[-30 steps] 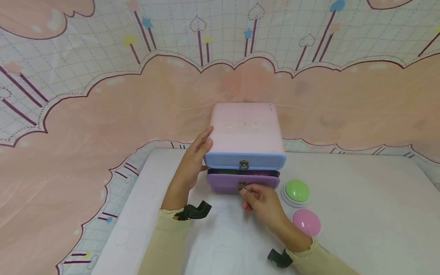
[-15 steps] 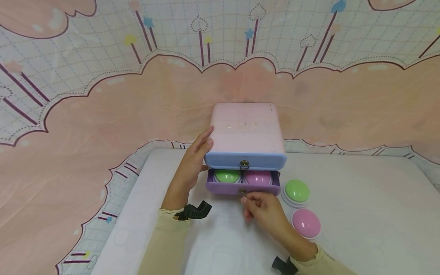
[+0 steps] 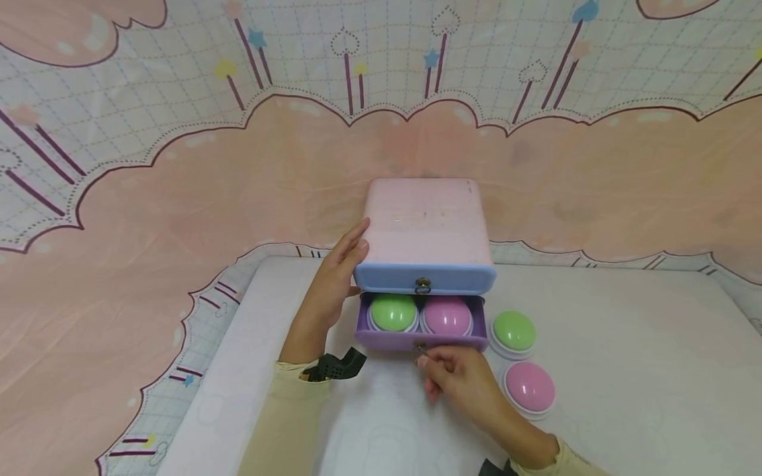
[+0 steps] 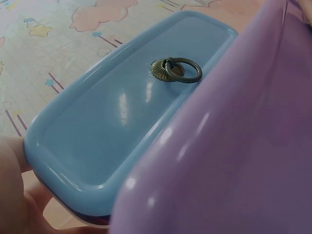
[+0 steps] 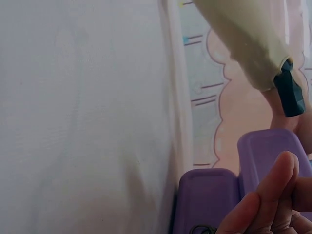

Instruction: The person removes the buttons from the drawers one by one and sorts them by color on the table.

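This looks like drawer-opening: the right hand [image 3: 460,377] pinches the ring handle [image 3: 419,348] of the purple drawer [image 3: 387,341], the left hand [image 3: 333,277], straight-fingered, braces the box [image 3: 425,221], and opening wider likely needs gentle nearward pulling.

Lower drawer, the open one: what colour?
Purple. The lower drawer shows best in the head view.

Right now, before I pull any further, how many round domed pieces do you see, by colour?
Green: 2, the drawer's green piece in the purple drawer and the table's green piece on the white table
Pink: 2, the drawer's pink piece and the table's pink piece
Total: 4
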{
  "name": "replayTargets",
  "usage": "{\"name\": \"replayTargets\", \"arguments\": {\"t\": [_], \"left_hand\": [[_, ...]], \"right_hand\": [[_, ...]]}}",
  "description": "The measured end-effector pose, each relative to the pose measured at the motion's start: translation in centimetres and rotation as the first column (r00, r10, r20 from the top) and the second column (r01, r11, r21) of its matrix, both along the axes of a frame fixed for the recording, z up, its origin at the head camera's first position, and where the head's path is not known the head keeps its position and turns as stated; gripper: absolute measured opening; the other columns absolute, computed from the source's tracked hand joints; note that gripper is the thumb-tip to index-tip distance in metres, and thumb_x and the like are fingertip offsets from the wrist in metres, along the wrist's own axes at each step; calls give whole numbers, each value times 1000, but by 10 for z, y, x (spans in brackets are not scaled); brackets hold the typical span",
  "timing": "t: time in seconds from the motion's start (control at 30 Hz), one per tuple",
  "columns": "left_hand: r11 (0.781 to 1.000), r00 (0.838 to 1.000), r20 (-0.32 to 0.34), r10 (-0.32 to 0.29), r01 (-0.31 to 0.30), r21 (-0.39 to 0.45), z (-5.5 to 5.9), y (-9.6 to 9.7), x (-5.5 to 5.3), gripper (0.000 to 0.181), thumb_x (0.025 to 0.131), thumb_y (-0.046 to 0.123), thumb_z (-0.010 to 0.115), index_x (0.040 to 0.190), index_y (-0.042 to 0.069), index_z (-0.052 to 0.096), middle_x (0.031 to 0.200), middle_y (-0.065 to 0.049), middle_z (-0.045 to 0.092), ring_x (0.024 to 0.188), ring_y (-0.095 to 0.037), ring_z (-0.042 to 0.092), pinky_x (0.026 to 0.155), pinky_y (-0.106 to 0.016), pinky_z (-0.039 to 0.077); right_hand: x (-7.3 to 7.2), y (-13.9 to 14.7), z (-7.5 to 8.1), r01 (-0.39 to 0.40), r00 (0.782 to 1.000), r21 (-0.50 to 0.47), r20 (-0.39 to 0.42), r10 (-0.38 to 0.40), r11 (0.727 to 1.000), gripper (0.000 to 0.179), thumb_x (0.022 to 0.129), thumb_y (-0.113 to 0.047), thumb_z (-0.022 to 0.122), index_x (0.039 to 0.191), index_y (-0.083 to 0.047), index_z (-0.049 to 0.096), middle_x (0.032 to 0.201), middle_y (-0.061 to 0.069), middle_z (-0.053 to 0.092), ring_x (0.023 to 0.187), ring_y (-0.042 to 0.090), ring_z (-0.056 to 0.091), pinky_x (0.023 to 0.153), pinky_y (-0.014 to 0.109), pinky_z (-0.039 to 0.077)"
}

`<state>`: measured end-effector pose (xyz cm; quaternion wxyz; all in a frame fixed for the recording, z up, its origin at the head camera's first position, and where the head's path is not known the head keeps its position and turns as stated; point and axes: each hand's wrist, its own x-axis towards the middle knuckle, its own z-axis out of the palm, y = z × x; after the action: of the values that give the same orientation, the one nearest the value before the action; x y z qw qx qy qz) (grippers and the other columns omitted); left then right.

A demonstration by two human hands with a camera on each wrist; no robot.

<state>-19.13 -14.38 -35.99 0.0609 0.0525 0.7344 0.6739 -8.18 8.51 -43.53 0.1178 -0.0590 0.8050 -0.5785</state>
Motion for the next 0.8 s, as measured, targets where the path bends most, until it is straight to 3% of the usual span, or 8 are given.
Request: {"name": "replayTargets", "arguments": {"t": [0.47,0.8], "left_hand": [[1000,1000,0,1,-1,2,-1,0,0,50,106,41,50,155,43,40,168,9,27,154,-36,28,104,-79,33],[1000,1000,-9,4,-4,-8,-2,0,0,50,106,43,50,155,45,40,168,11,27,154,-36,28,104,-79,34]], "right_hand": [[15,4,0,-42,999,-31,16,42,999,25,97,-24,70,95,0,74,65,4,68,58,11,65,56,22,50],[18,3,-4,-34,999,-67,9,35,997,26,97,-24,70,97,1,74,65,5,68,56,12,65,55,25,52]]}}
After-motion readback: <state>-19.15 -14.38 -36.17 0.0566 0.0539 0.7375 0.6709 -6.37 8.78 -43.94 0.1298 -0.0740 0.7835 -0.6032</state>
